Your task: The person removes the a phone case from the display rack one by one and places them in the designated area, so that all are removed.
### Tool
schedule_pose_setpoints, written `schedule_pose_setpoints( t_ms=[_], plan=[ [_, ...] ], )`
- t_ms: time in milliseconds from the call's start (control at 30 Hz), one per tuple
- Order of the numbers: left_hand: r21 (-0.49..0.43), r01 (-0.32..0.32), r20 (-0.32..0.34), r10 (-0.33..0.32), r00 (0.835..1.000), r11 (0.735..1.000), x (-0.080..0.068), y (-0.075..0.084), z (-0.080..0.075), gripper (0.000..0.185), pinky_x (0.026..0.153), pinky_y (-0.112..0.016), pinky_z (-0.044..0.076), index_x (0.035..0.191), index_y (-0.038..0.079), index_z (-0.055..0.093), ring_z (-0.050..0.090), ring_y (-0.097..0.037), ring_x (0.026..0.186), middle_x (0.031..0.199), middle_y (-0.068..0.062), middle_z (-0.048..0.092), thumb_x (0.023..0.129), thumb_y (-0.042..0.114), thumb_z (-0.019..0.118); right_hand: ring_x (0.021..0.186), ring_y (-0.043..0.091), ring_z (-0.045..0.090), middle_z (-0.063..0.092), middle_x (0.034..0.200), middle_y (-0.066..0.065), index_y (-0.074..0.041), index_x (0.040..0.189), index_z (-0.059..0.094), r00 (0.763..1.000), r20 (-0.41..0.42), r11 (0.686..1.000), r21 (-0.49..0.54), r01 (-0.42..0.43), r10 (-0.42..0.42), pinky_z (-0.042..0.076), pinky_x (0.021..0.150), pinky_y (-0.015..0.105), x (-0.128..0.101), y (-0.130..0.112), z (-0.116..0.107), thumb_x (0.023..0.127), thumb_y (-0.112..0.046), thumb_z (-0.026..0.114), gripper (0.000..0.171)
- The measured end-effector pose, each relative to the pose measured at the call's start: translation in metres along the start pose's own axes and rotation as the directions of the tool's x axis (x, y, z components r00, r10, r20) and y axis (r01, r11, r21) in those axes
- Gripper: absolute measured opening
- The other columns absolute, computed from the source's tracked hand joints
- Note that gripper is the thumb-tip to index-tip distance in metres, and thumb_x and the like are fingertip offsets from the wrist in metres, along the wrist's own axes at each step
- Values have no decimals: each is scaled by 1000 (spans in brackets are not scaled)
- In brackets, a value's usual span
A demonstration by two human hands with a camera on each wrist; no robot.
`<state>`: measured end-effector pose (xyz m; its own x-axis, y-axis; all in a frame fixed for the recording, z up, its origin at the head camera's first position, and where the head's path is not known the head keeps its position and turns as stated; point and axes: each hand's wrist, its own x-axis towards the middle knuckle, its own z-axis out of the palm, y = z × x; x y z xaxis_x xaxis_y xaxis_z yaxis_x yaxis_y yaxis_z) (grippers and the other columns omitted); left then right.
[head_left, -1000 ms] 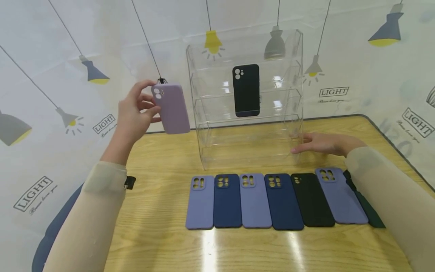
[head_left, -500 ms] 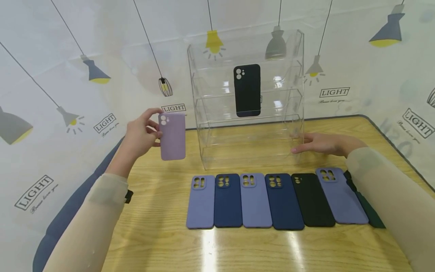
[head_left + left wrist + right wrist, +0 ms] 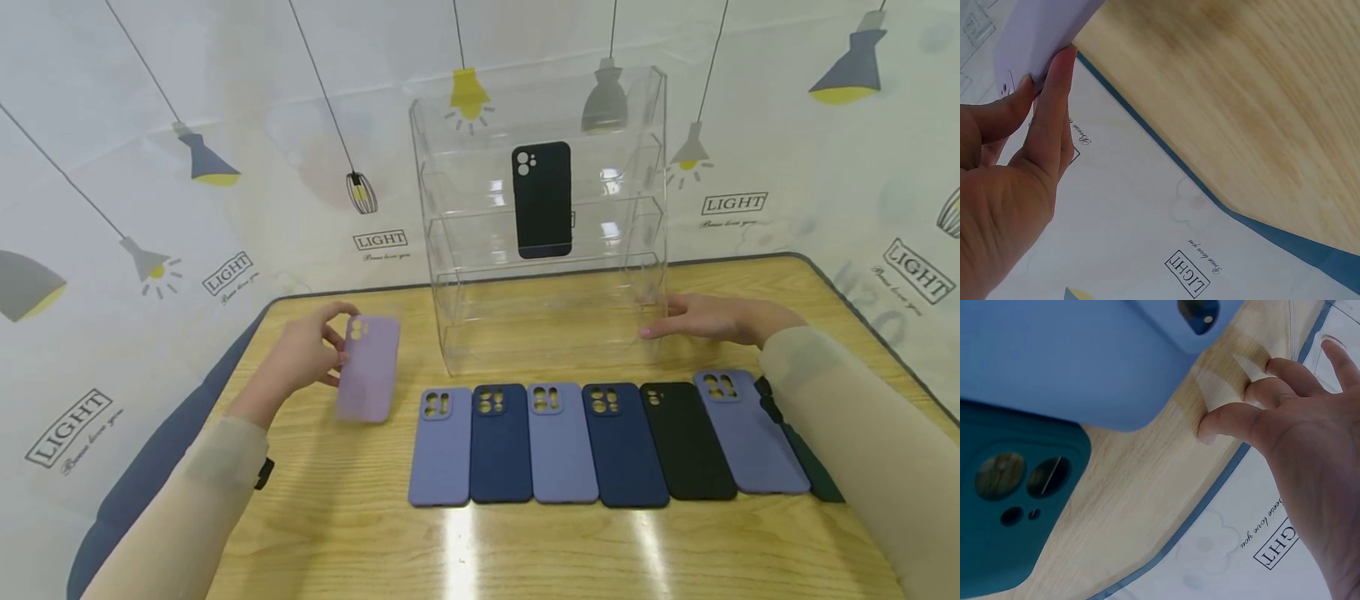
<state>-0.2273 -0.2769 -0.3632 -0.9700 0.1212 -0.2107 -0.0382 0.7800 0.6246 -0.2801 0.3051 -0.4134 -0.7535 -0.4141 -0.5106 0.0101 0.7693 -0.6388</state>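
- The left hand (image 3: 303,360) pinches the lilac phone case (image 3: 367,368) by its camera end, fingers (image 3: 1054,106) curled on the edge, low over the table (image 3: 337,533) toward its left edge, just left of the row of cases (image 3: 600,442).
- With so little of the soft case gripped, it could slip and land askew.
- Set down too near, it might nudge the periwinkle case (image 3: 440,448) and shift the row.
- The right hand (image 3: 705,318), fingers straight, rests beside the clear acrylic rack (image 3: 540,225); a push could tip out the black case (image 3: 542,200).
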Motion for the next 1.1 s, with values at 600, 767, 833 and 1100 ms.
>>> schedule_pose_setpoints(
  t_ms=[600, 767, 833, 1100],
  plan=[
    [-20, 36, 16, -35, 999, 999, -15, -42, 21, 69, 66, -40, 68, 153, 9, 43, 71, -25, 78, 107, -24, 63, 91, -11, 65, 160, 61, 3, -8, 178, 27, -15, 173, -5, 1000, -17, 1000, -9, -9, 9, 16, 124, 81, -1, -3, 2, 100, -67, 60, 110],
    [-22, 37, 18, -37, 999, 999, -19, -45, 24, 68, 67, -42, 68, 154, 9, 44, 72, -25, 75, 111, -27, 64, 92, -10, 65, 160, 61, 3, -8, 178, 27, -14, 173, -5, 1000, -17, 1000, -11, -9, 9, 17, 124, 81, -2, -4, 2, 100, -67, 60, 111],
    [-12, 43, 25, -43, 999, 999, -21, -44, 26, 67, 68, -41, 68, 154, 10, 45, 73, -25, 75, 112, -28, 64, 93, -10, 65, 160, 60, 3, -8, 177, 27, -13, 172, -5, 1000, -15, 1000, -11, -10, 10, 17, 124, 81, -2, -4, 2, 100, -67, 60, 111],
    [26, 40, 42, -41, 998, 999, -27, -47, 37, 66, 62, -37, 66, 151, 10, 48, 70, -24, 72, 105, -24, 66, 90, -11, 63, 160, 61, 4, -7, 177, 28, -13, 172, -6, 1000, -12, 1000, -9, -13, 13, 18, 124, 80, -3, -5, 3, 100, -67, 59, 111]
  ],
)
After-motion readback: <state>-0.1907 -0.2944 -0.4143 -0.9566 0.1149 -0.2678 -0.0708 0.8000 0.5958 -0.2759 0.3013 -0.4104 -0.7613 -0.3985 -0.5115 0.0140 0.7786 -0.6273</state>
